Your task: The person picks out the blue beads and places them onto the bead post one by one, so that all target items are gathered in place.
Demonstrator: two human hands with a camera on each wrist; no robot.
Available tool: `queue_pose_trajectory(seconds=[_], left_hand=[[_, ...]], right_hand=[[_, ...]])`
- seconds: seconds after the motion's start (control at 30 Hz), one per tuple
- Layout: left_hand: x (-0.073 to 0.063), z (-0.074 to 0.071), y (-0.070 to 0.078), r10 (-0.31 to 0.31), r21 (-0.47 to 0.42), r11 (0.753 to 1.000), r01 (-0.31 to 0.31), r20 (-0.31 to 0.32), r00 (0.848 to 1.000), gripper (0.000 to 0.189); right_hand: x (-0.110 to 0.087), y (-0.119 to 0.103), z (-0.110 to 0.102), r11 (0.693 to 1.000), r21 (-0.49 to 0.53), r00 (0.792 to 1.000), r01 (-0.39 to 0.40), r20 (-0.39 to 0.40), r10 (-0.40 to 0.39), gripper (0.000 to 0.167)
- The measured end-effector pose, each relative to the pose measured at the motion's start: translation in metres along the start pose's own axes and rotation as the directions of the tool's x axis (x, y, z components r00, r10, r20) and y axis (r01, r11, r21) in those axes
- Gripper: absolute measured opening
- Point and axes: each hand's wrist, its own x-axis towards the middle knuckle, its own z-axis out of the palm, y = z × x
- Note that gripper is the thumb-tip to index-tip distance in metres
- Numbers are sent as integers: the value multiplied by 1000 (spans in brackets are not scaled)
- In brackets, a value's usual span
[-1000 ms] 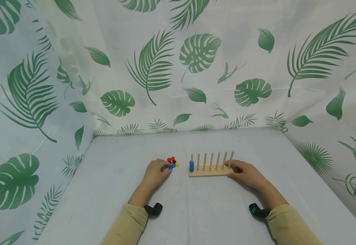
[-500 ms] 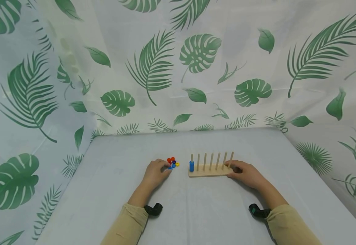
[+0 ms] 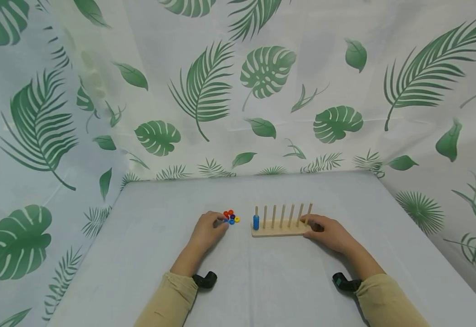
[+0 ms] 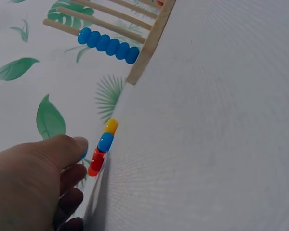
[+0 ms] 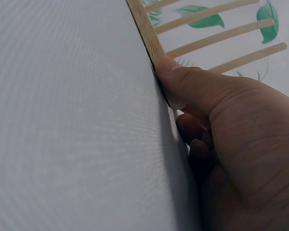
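My left hand pinches a blue bead between thumb and fingertips; most of the bead is hidden behind the thumb in the left wrist view. Right beside the fingertips lies a small cluster of loose beads: red, dark purple, blue and yellow. To their right stands a wooden peg rack with several upright pegs. Its leftmost peg carries a stack of blue beads; the other pegs are bare. My right hand grips the right end of the rack's base, thumb on the front edge.
A white cloth covers the table. Behind and at both sides hangs a white curtain printed with green leaves. Each wrist wears a black camera mount.
My left hand has drawn back slightly from the cluster, with the blue bead in its fingertips. The right hand and the rack stay in place.
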Motion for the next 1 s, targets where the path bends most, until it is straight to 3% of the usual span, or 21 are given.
queue_pose_trajectory(seconds=[0.33, 0.63, 1.0], left_hand=[[3, -9, 17, 41, -87, 995, -41, -2, 999, 21], [6, -17, 42, 100, -91, 991, -99, 6, 995, 21], [18, -21, 73, 118, -107, 988, -110, 70, 991, 26]], right_hand=[[0, 0, 1, 1000, -6, 1000, -4, 0, 4, 50], [1, 2, 1, 1000, -20, 1000, 1, -5, -1, 51], [1, 2, 0, 1000, -21, 1000, 10, -5, -10, 50]])
